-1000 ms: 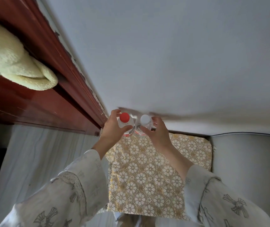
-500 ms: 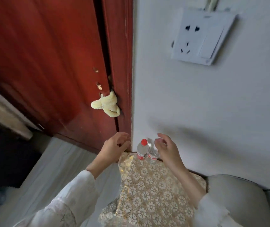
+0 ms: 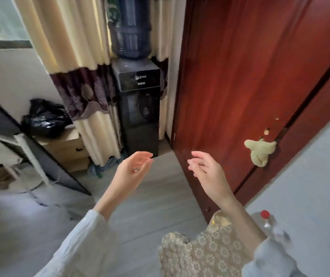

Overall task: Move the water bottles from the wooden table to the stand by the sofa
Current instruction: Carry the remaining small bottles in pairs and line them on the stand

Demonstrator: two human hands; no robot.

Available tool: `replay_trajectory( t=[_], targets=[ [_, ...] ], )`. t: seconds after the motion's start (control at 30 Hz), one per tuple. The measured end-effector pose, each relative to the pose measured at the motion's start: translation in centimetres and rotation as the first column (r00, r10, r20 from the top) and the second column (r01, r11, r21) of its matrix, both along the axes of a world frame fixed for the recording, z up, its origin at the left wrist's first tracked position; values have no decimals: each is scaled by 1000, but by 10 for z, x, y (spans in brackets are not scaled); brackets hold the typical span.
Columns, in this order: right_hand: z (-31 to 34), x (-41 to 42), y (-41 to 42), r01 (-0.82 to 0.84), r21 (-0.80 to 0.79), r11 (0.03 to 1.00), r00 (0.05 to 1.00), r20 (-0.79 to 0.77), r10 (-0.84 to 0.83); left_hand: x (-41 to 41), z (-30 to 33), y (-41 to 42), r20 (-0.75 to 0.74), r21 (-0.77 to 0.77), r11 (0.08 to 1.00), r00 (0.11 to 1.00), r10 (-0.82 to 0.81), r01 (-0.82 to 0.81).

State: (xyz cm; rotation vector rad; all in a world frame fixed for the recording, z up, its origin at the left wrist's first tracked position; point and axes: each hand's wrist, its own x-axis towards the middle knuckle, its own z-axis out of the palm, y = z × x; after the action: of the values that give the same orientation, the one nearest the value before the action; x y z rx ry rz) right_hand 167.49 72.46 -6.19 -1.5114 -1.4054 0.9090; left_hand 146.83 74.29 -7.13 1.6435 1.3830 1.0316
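— Left hand (image 3: pixel 134 170)?
— Raised over the grey floor (image 3: pixel 160 196), palm turned inward, fingers loosely extended, holding nothing.
— Right hand (image 3: pixel 206 170)?
— Level with the left and well apart from it, in front of the red wooden door (image 3: pixel 240 76). Fingers relaxed and slightly bent, nothing gripped.
— Water bottles?
— Low at the right edge, behind the right forearm. Red-capped bottle (image 3: pixel 265 215) upright on the stand (image 3: pixel 210 254), close to the grey wall (image 3: pixel 310 186). Second clear bottle (image 3: pixel 278 230) just beside it, blurred, cap not discernible. Both well apart from either hand.
— The stand itself?
— Covered with a gold floral cloth, only partly in view, near the foot of the door.
— Further off?
— Black water dispenser (image 3: pixel 140 108) with a dark blue jug (image 3: pixel 130 31) on top, standing between cream and purple curtains (image 3: pixel 76 72). Black plastic bag (image 3: pixel 44 118) on a cardboard box (image 3: pixel 66 146) to the left. Yellowish cloth (image 3: pixel 260 151) knotted at the door's edge.
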Motion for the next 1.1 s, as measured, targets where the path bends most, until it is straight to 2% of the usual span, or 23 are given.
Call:
replay_trajectory(
  t=[0.1,0.2,0.47,0.57,0.73,0.93,1.1],
  targets=[
    [7,-79,-4,-181,-3,983,983,4,181,-78,6,-49,64,-6,981,979,195,-196],
    [10,-166,-20,-342,7,940,939,-27,342,-157,7,-110,129,-13,925,916,379,-381],
    [7,-416,-112,-711,-20,702,703,-35,711,-359,0,-277,148,-57,668,655,741,-742],
    [1,-496,-155,-808,-13,589,589,-41,807,-422,-3,-334,99,-87,593,586,804,-800],
    [-5,-632,-232,-941,-50,334,336,-28,942,-512,-13,-439,129,-127,331,315,940,-935],
    [-11,-775,-297,-996,-47,70,72,-56,996,-598,-23,-528,151,-148,28,5,989,-989],
    [-13,-901,-332,-995,-24,-93,-92,-61,994,-694,-19,-566,160,-108,-124,-140,977,-986]
  ],
)
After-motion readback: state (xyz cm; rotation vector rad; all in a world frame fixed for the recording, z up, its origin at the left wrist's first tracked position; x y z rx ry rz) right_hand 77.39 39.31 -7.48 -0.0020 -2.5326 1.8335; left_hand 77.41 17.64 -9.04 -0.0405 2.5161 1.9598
